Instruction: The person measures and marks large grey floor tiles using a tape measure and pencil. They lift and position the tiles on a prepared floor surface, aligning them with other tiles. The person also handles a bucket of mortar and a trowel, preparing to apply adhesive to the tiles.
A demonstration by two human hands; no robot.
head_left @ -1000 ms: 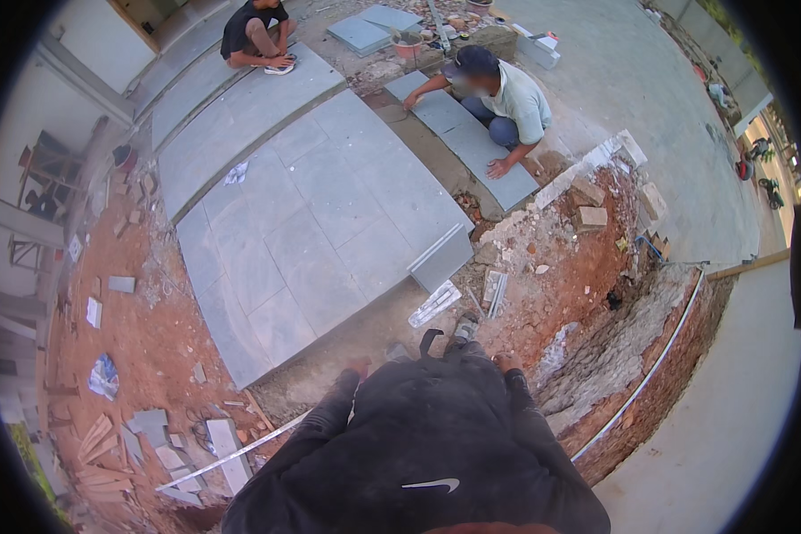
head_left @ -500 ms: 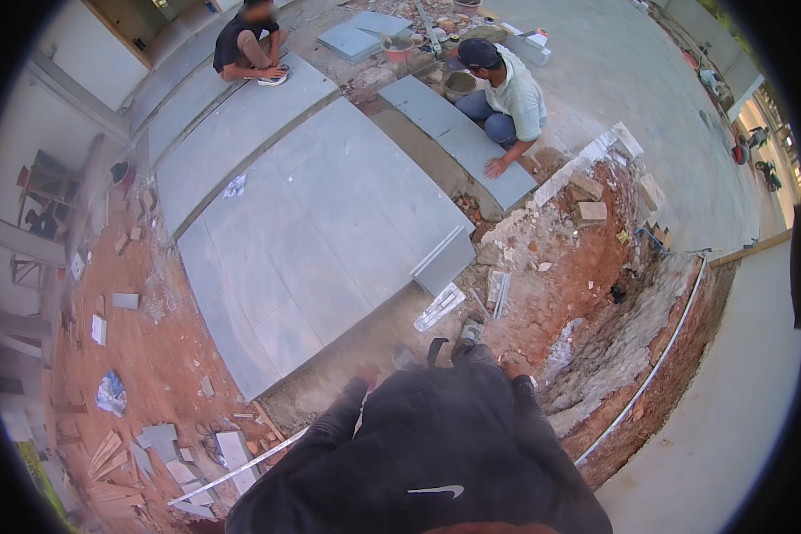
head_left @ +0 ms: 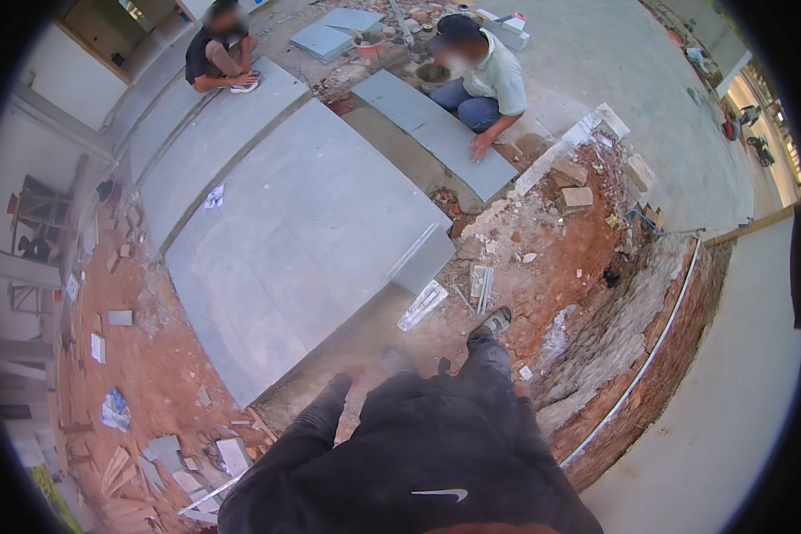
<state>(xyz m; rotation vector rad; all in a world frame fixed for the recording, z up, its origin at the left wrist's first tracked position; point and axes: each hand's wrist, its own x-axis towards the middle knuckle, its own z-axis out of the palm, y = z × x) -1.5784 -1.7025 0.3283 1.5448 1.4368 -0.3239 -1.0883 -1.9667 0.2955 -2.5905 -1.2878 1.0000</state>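
Observation:
My left hand [head_left: 353, 374] hangs beside my body at the lower middle, smeared and partly behind my sleeve; what it holds, if anything, cannot be made out. My right hand is hidden by my body. Below me my sandalled foot [head_left: 492, 322] stands on dusty rubble. Just ahead lies a broad grey tiled platform [head_left: 285, 231], with loose grey tiles [head_left: 427, 262] propped at its near right corner and pale strips [head_left: 423, 305] beside them on the ground.
Two people crouch ahead: one [head_left: 222, 62] on the left tiles, another [head_left: 494, 84] pressing on a grey slab [head_left: 427, 125]. Bricks [head_left: 575, 198] and debris lie right, beside a trench [head_left: 596, 374] with a white pipe [head_left: 636, 378]. Offcuts [head_left: 165, 454] litter the red soil at lower left.
My sandalled foot has stepped out to the right and the view has shifted slightly. My right hand has dropped out of sight. The nearer worker's head has lifted a little.

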